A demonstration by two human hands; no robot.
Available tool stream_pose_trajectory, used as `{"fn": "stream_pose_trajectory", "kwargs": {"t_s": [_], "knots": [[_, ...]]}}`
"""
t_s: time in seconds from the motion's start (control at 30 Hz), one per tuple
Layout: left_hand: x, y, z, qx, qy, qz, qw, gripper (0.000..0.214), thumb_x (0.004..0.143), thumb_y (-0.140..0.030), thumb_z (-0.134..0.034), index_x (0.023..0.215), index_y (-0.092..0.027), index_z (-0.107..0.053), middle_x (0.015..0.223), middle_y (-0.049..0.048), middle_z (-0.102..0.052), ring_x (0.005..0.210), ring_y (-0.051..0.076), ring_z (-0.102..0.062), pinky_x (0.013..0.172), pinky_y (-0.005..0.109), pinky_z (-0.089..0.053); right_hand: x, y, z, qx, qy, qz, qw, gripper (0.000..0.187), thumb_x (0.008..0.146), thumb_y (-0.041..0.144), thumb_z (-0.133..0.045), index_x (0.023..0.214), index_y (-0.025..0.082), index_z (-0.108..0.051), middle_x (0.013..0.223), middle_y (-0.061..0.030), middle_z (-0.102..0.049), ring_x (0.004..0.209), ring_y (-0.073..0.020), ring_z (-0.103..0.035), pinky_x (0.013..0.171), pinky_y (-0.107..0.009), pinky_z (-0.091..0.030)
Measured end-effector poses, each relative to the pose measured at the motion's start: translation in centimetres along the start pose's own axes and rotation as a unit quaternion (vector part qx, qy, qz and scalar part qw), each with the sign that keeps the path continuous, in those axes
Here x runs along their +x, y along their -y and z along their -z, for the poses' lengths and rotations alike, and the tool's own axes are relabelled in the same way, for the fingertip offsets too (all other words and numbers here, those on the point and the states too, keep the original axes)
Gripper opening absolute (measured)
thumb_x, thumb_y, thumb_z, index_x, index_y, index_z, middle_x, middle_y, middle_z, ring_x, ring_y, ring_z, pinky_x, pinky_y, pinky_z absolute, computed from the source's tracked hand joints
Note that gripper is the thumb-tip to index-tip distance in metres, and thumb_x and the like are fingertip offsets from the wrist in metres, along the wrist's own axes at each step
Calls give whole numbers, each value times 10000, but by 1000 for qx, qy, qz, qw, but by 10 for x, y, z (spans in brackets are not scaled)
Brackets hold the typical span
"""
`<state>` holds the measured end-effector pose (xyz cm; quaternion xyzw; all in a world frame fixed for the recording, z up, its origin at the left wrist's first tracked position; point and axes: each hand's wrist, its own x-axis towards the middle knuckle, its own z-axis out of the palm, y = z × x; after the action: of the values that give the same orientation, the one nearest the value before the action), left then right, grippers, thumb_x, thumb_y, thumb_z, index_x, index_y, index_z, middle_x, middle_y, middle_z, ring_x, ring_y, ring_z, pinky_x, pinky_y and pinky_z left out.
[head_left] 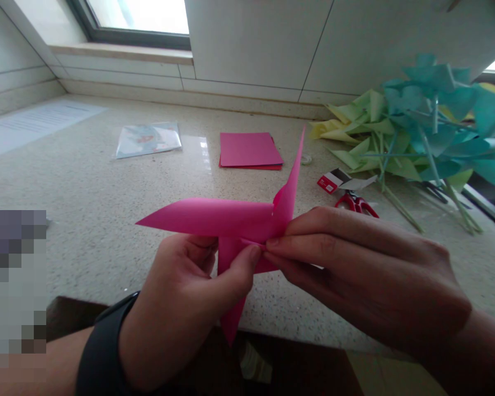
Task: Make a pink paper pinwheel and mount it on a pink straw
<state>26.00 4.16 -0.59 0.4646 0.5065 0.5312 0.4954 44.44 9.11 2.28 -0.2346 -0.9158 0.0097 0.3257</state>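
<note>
A pink paper pinwheel (214,217) is held up above the counter's front edge, its folded blades pointing left, up and down. My left hand (185,308), with a black watch on the wrist, grips it from below, thumb pressed at the centre. My right hand (363,269) comes in from the right and pinches the paper at the centre with its fingertips. A stack of pink paper sheets (249,149) lies flat on the speckled counter (99,192) behind the pinwheel.
At the right lies a pile of finished pinwheels on sticks, teal (441,110) and yellow-green (363,129). Red-handled scissors (357,202) and a small red-and-white packet (334,180) sit beside them. A clear plastic packet (148,138) and a printed sheet (33,124) lie at the left.
</note>
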Motion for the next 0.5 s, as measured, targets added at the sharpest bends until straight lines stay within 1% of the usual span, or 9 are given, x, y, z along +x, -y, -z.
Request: {"fn": "stream_pose_trajectory", "kwargs": {"t_s": [0.1, 0.2, 0.27, 0.33, 0.43, 0.5], "knots": [[-1, 0, 1, -1, 3, -5, 1000, 104, 830, -199, -738, 729, -215, -714, 685, -24, -762, 800, 179, -766, 741, 227, -616, 0, -1, -1, 19, -2, 7, 1000, 73, 954, 199, -667, 938, 186, -737, 911, 1, -754, 760, -91, -708, 699, -199, -565], [-2, -1, 1, 2, 4, -7, 1000, 112, 829, -205, -736, 721, -218, -707, 687, -22, -764, 847, 191, -769, 746, 229, -615, 2, -2, -2, 42, -7, 7, 999, 60, 943, 174, -670, 941, 178, -730, 919, -9, -751, 764, -88, -703, 703, -188, -563], [-1, -1, 1, 10, -3, -9, 1000, 106, 818, -198, -742, 721, -221, -705, 689, -20, -766, 881, 206, -769, 758, 240, -616, 3, -3, -2, 63, -4, -1, 998, 67, 927, 148, -668, 951, 181, -722, 929, -15, -749, 775, -98, -703, 706, -196, -568], [0, -2, 0, 16, -11, -7, 1000, 92, 804, -189, -743, 727, -222, -707, 706, -17, -774, 872, 216, -769, 759, 258, -618, 4, -3, -2, 92, -2, -6, 996, 94, 909, 122, -659, 952, 189, -710, 928, -17, -741, 786, -110, -698, 706, -212, -572], [1, -2, -1, 25, -25, -12, 999, 81, 785, -200, -743, 721, -228, -702, 765, -6, -789, 837, 218, -765, 733, 275, -622, 6, -3, -2, 128, 4, -35, 991, 118, 887, 99, -641, 928, 201, -683, 888, -14, -716, 761, -123, -678, 658, -235, -565], [1, -3, -2, 28, -40, -23, 999, 70, 764, -203, -749, 725, -236, -700, 767, -4, -784, 821, 220, -760, 719, 287, -623, 6, -3, -4, 129, 3, -63, 990, 103, 856, 108, -659, 883, 207, -657, 846, -9, -690, 729, -131, -657, 620, -248, -550]]}}
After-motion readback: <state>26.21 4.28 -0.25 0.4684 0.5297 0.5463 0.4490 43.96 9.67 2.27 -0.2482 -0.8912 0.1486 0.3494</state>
